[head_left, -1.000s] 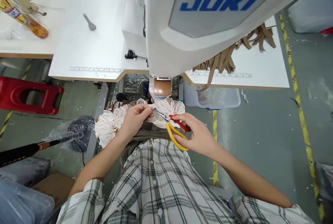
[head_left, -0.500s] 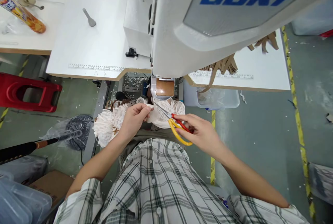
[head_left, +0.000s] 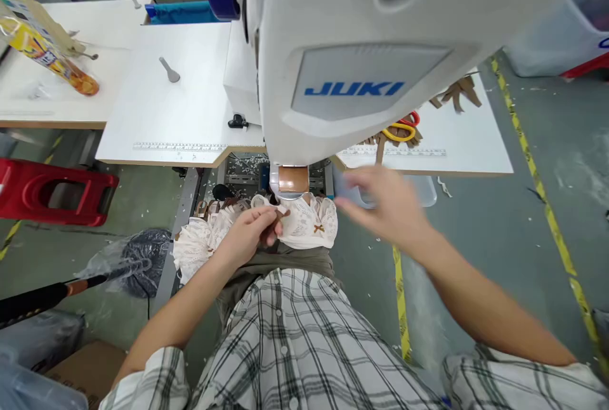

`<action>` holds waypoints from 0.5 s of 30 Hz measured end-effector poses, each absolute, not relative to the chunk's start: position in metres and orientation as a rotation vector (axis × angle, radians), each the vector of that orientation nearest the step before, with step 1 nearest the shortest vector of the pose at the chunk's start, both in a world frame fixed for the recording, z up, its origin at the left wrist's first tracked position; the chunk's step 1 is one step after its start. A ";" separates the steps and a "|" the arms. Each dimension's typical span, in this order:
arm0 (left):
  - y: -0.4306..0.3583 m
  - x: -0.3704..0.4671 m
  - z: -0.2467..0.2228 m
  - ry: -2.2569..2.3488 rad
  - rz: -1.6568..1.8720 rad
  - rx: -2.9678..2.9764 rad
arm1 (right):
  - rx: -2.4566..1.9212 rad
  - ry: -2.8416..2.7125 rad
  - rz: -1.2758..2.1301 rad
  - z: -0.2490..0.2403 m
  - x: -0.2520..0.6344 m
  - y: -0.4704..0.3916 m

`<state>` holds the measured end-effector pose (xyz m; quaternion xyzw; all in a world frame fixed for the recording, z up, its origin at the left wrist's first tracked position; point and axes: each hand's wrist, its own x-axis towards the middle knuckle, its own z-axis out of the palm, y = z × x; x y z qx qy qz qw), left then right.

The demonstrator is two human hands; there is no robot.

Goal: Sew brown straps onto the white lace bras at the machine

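Observation:
White lace fabric (head_left: pixel 304 223) with a small brown bow lies over the lap, just below the sewing machine's arm end (head_left: pixel 293 181). My left hand (head_left: pixel 254 232) pinches the fabric's left edge, where a bit of brown strip sticks out past the fingertips. My right hand (head_left: pixel 387 207) is blurred by motion, right of the fabric, its thumb and fingers apart and nothing between them. Scissors (head_left: pixel 402 131) with red and yellow handles lie on brown strips (head_left: pixel 416 139) on the right tabletop, partly behind the machine head.
The large white machine head (head_left: pixel 352 80) overhangs the centre. More gathered lace (head_left: pixel 193 245) hangs at the left. A grey tool (head_left: pixel 170 71) and a bottle (head_left: pixel 57 64) are on the left tables. A red stool (head_left: pixel 57 193) and a clear bin (head_left: pixel 423 189) stand lower down.
My right hand has let go of the scissors, which now rest on the right tabletop, and has opened. My left hand still pinches the fabric. The view has shifted, showing more of the machine head.

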<state>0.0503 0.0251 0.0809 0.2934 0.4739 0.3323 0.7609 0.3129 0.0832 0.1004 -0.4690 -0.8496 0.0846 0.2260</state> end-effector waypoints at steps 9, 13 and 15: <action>0.015 0.043 0.083 1.482 0.778 1.373 | -1.398 -2.191 0.811 0.065 0.281 0.061; -0.013 0.074 0.040 1.104 0.847 1.013 | -1.440 -1.275 1.433 0.064 0.284 0.058; -0.024 0.097 0.024 0.832 0.823 0.708 | -1.294 -0.888 1.754 0.066 0.272 0.049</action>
